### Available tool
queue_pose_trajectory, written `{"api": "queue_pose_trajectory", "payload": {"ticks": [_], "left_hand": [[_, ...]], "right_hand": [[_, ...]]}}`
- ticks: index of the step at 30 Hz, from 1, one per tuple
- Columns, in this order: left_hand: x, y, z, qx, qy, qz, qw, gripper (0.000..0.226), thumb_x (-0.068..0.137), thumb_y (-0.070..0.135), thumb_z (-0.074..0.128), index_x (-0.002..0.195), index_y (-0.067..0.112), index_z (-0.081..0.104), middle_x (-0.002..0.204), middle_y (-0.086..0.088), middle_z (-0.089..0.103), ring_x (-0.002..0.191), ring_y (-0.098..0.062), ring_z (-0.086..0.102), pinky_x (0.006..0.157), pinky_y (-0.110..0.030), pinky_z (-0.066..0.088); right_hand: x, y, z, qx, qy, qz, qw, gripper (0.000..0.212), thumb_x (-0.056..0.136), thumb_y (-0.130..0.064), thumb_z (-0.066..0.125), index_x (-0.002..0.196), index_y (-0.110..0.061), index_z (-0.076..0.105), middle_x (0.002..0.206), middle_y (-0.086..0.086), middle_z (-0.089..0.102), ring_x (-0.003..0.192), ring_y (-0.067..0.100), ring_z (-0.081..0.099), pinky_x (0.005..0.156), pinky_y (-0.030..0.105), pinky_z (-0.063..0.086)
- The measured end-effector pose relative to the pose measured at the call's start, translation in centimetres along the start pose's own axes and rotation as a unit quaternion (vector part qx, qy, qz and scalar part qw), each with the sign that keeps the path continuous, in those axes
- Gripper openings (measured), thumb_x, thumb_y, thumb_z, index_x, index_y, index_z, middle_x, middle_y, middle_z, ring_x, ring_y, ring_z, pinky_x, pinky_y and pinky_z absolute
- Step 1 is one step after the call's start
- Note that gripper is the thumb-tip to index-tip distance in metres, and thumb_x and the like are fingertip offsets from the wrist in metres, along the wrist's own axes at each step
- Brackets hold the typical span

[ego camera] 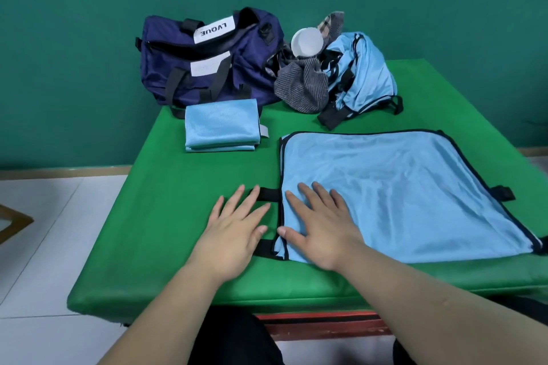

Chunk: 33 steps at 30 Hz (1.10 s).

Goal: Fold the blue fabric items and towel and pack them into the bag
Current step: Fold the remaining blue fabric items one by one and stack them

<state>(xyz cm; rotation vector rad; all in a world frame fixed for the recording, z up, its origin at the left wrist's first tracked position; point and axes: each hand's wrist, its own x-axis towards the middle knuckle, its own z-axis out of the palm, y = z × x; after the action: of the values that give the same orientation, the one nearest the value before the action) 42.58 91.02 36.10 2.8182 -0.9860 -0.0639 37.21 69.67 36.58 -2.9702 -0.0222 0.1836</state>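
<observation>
On the green desk, nearer the person than the navy bag, a pale blue fabric sheet with black binding lies spread flat. Seen from the head camera, the right hand presses its near corner with straight fingers. The left hand rests flat just beside it on a black strap tab. Neither grip is closed on anything. One folded blue item sits directly in front of the bag; a crumpled blue piece and a grey striped towel are heaped beside the bag, on its right. The sheet looks thin, light and limp, likely slippery, so it is best taken at the bound corners, where the hem gives purchase.
</observation>
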Motion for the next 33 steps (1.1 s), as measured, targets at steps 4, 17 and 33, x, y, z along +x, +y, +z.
{"api": "queue_pose_trajectory", "payload": {"ticks": [4,17,33], "left_hand": [[-1.5,0.9,0.7,-0.072,0.118,-0.025,0.990,0.053,0.100,0.050,0.024,0.136,0.027,0.056,0.156,0.006,0.036,0.147,-0.016,0.022,0.118,-0.045,0.026],[-3.3,6.4,2.2,0.006,0.218,-0.031,0.975,0.027,0.079,0.052,0.059,0.069,0.027,0.054,0.083,0.008,0.048,0.090,-0.020,0.051,0.092,-0.039,0.033],[-3.7,4.9,2.3,-0.038,0.222,-0.006,0.974,0.010,0.074,0.032,0.063,0.070,0.025,0.057,0.103,0.006,0.052,0.109,-0.024,0.049,0.098,-0.043,0.031]], "right_hand": [[0.0,0.1,0.3,0.001,0.011,-0.001,1.000,0.081,0.088,-0.075,0.009,0.158,-0.037,0.003,0.167,-0.003,-0.002,0.153,0.021,-0.010,0.123,0.048,-0.005],[0.2,0.4,0.9,0.003,0.023,-0.008,1.000,0.067,0.097,-0.063,0.016,0.158,-0.037,0.007,0.167,-0.003,0.001,0.153,0.021,-0.007,0.123,0.047,-0.003],[-0.2,0.8,1.0,0.052,0.024,-0.029,0.998,0.079,0.080,-0.080,0.022,0.153,-0.051,0.014,0.167,-0.006,0.005,0.153,0.017,-0.004,0.123,0.049,-0.004]]}}
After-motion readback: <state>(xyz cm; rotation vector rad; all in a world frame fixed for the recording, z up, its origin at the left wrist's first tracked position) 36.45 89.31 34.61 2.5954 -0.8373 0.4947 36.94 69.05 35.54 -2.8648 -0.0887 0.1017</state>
